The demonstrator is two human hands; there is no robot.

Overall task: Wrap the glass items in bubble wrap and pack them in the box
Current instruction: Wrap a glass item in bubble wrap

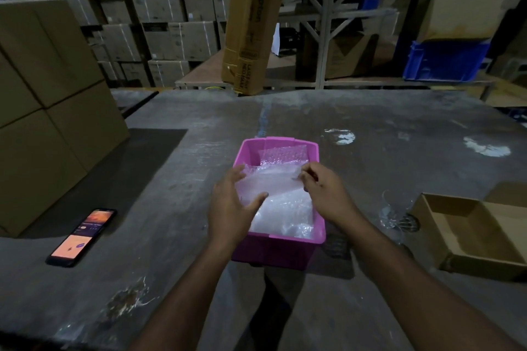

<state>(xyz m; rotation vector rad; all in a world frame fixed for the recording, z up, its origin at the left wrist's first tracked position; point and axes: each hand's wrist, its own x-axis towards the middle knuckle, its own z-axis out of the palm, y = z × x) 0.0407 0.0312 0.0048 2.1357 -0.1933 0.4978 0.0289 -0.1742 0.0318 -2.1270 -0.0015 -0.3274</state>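
While the bubble wrap (273, 179) lies in the pink bin (278, 248) at the table's (171, 279) centre, the left hand (232, 208) holds its left edge, fingers loosely curled. The right hand (322, 188) pinches its right corner. An open cardboard box (467, 234) sits right, just beyond a glass item (395, 214).

Both forearms bare, no sleeves, left grip (232, 204) ringless, right grip (322, 189) likewise.
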